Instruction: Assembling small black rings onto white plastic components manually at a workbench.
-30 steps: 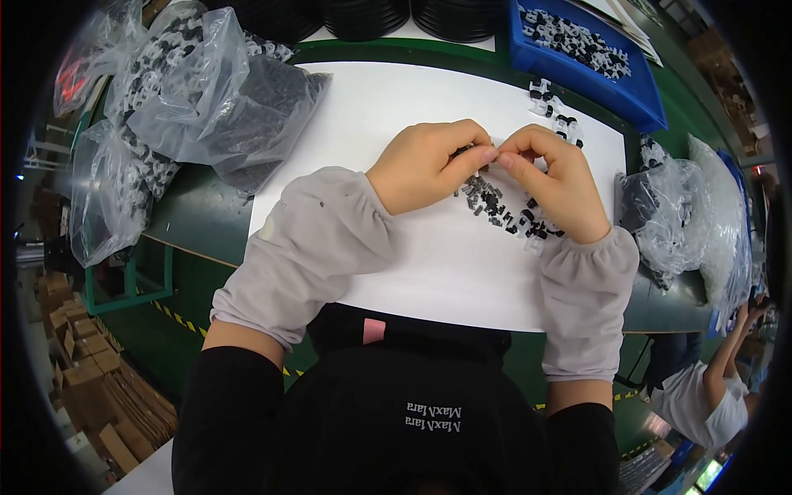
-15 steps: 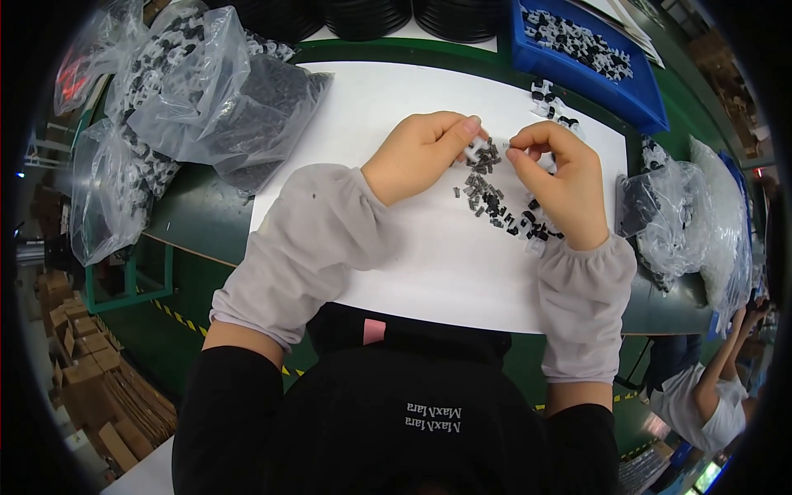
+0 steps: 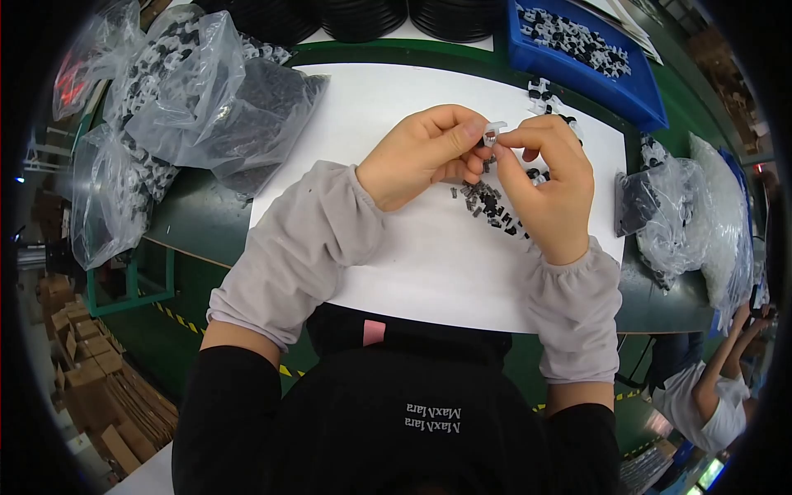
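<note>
Between the fingertips of both hands, above the white sheet, is a small white plastic part. My left hand pinches it from the left, with something dark at its fingertips. My right hand is closed in a pinch at the part's right side; whether it also holds a tiny piece is hidden. Under the hands lies a loose pile of small dark grey pieces, partly covered by the right hand. A few black-and-white parts show behind the right hand's fingers.
A blue bin of black-and-white parts stands at the back right, with more parts beside it. Clear bags of parts fill the left; other plastic bags lie at the right. Black coiled stacks stand behind. A co-worker is at lower right.
My hands have come together. The right hand moved left to the white part, which is now raised upright between the fingertips of both hands.
</note>
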{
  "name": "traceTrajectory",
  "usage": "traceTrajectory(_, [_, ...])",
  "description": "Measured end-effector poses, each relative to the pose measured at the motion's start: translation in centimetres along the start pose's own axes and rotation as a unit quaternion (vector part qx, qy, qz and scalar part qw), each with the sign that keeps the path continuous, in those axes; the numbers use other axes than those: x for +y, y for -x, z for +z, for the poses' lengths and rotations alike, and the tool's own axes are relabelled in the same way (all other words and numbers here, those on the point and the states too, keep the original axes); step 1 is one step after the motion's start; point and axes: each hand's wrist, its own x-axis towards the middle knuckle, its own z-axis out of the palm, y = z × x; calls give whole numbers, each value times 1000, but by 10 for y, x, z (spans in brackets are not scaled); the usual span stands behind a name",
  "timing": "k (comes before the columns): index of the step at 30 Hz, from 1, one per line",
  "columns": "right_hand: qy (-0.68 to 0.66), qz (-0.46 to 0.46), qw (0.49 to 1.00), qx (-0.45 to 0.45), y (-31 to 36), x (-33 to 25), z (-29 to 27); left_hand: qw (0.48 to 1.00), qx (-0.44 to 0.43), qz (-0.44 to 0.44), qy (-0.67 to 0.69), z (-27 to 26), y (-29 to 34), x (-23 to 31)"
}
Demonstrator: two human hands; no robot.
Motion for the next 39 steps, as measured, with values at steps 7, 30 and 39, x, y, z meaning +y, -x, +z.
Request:
traceTrajectory(7, [5,-19,1000,13,1,-2,3,1000,-9,9,5,2,2,0])
traceTrajectory(30, [86,-126,988,-27,1,-5,1,998,16,52,24,1,3,-3])
traceTrajectory(39, [40,-85,994,-63,-1,5,-8,999,-24,47,-5,-3,6,3])
